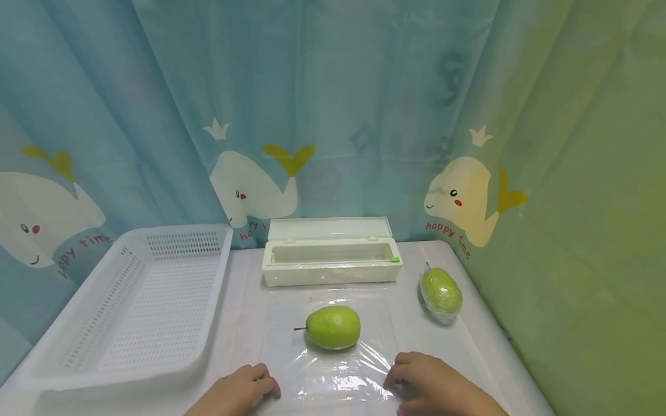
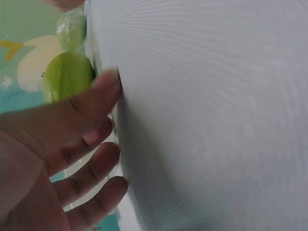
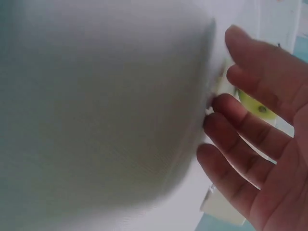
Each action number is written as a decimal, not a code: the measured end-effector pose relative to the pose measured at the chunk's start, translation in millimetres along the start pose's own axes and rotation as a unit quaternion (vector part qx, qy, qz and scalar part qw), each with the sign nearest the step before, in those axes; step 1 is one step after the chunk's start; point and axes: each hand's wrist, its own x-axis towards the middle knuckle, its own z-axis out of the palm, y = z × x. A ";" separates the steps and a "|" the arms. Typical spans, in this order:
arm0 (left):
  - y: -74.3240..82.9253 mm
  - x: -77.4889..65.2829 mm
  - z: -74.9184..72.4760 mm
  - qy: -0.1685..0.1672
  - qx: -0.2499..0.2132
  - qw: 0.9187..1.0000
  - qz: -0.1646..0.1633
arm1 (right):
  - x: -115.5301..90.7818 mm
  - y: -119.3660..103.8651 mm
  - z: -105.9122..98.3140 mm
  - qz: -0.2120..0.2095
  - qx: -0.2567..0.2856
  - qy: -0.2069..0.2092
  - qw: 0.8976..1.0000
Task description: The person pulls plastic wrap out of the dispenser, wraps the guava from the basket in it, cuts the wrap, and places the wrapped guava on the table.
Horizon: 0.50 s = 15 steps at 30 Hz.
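A green pear (image 1: 333, 327) with a brown stem lies on its side, stem pointing left, on a sheet of clear plastic film (image 1: 333, 381) spread over the white table. My left hand (image 1: 236, 390) is at the film's near left corner; its thumb (image 2: 107, 82) and fingers stand apart, tips at the table surface. By the near right corner of the film is my right hand (image 1: 432, 384), its loosely bent fingers (image 3: 236, 144) spread, with the thumb apart from them. Behind the pear stands a white film dispenser box (image 1: 333, 274), lid up.
Another green pear (image 1: 441, 292), wrapped in clear film, lies at the right side of the table (image 1: 499, 370). A white slotted plastic basket (image 1: 156, 312) takes up the left side. A blue-green curtain (image 1: 354, 115) with whale prints hangs behind and along the right.
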 end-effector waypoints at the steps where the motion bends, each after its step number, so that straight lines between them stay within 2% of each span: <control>1: -0.1 0.1 -0.2 -0.007 0.000 1.000 -0.005 | 0.9 -1.0 0.5 0.004 -0.017 -0.007 1.000; 4: 0.7 0.4 -0.8 -0.029 -0.002 0.999 -0.023 | 2.5 -2.3 1.6 -0.001 -0.063 -0.018 0.998; 6: 1.3 0.3 -0.9 -0.032 -0.004 0.999 -0.026 | 3.0 -1.5 2.4 -0.032 -0.092 -0.006 0.995; 11: -1.1 -1.3 2.3 0.023 0.012 0.999 0.024 | 2.8 3.2 5.6 -0.130 -0.148 0.060 0.979; 13: -1.9 -1.5 3.0 0.028 0.010 0.999 0.027 | 2.7 4.1 6.6 -0.145 -0.156 0.070 0.975; 15: -1.5 -1.6 2.3 0.018 0.002 1.000 0.015 | 2.4 4.7 7.1 -0.152 -0.165 0.077 0.972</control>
